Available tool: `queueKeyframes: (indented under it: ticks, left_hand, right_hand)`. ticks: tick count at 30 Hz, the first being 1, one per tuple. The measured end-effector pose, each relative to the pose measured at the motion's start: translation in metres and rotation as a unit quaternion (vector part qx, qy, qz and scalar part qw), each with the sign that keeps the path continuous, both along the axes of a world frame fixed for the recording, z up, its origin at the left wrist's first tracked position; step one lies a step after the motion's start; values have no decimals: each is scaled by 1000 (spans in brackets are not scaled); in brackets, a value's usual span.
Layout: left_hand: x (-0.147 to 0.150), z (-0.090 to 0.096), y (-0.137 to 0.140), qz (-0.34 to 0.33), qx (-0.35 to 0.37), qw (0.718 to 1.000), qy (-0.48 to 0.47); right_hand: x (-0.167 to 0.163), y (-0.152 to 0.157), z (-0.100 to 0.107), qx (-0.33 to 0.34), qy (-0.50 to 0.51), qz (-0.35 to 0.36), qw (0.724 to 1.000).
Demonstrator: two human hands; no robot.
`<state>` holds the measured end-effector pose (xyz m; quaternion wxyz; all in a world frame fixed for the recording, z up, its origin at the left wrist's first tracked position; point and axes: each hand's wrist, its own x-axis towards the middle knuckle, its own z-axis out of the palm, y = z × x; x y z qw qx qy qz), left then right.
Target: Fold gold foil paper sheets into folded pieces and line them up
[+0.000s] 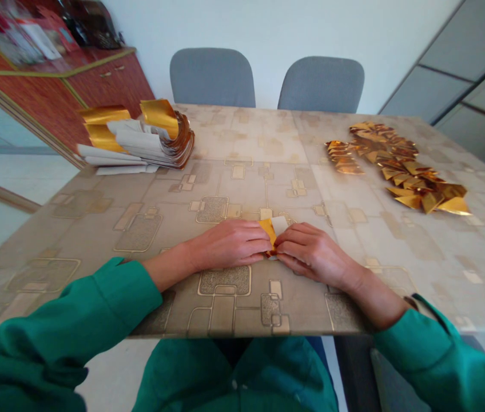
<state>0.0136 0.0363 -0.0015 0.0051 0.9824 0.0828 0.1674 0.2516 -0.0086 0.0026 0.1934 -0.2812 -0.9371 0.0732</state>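
Observation:
Between my two hands, near the table's front edge, is a small partly folded sheet of gold foil paper (pixel 269 230) with a white side showing. My left hand (pixel 236 243) presses its fingers together on the left part of the sheet. On the right part, my right hand (pixel 311 250) pinches the paper with bent fingers. Both hands rest close to the tabletop, and the fingers cover much of the sheet.
A curved stack of gold and white paper sheets (pixel 143 143) lies at the table's back left. Several folded gold paper pieces (pixel 422 180) sit in rows at the right. Two grey chairs (pixel 212 77) stand behind the patterned table (pixel 174 212). A wooden cabinet (pixel 105 80) is at the far left.

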Motion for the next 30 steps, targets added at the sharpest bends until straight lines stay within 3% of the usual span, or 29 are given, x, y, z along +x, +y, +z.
queueKeyframes:
  ticks: [4,10,19,30]
  left_hand:
    - [5,-5,-1,25,-33,999,-12]
    - [11,-5,-4,94,-175,979,-42]
    - [17,-10,-7,154,-177,971,-50]
    - [21,-9,-7,183,-173,967,-30]
  right_hand:
    - [1,0,1,-29,3,-3,1000]
    - [4,2,-3,-80,42,-15,996]
    - [8,4,0,-156,95,-10,983]
    - [12,6,6,-171,96,7,981]
